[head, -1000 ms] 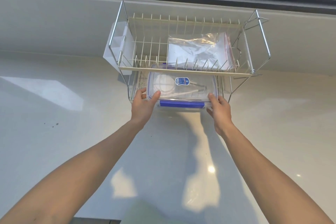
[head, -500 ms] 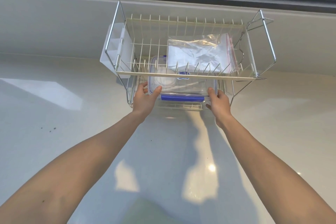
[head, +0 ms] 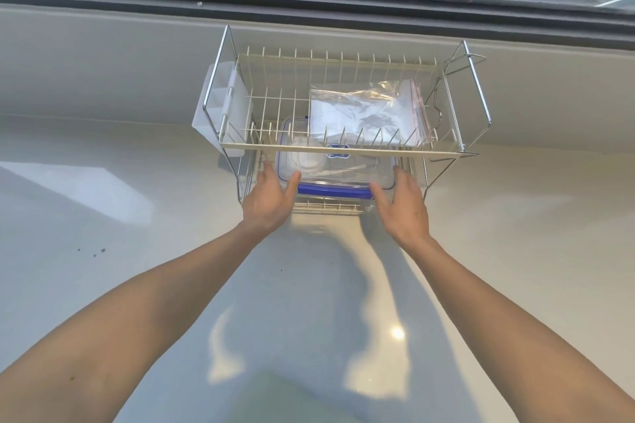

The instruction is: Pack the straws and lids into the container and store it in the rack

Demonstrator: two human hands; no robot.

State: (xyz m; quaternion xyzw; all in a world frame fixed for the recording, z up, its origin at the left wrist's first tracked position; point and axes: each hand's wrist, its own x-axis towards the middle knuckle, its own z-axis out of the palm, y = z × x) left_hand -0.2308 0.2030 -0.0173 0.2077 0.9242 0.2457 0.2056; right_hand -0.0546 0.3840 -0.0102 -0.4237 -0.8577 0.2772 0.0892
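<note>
1. Compared with half a second ago, the container [head: 335, 170] sits deeper in the lower tier of the rack [head: 340, 148]; only its near part and the blue clasp [head: 335, 189] show in front of the upper tier's front rail.
2. Both hands have loosened. The left hand [head: 271, 197] no longer wraps the near-left corner: its fingers [head: 269, 172] are spread, the thumb lies against the container's front-left edge and the palm is open.
3. The right hand [head: 403, 204] has likewise opened; its fingers are apart, the thumb tip touches the container's near-right corner by the clasp, and the other fingers rest along the right side.
4. Whether either hand presses on the container or only rests there cannot be told.
5. The rack stands where it stood, on the pale glossy surface [head: 137, 216] against the wall under the window.
6. The container's far half is screened by the upper tier's wires. A round white lid [head: 305, 160] shows through the clear cover at the left; thin pale lines to its right may be straws, too faint to confirm.
7. The blue label [head: 338, 152] on the cover is half cut by the rail and unreadable.
8. A clear zip bag [head: 367, 112] lies on the upper tier; its white contents cannot be identified.
9. A translucent plastic holder [head: 214, 110] hangs on the rack's left end.
</note>
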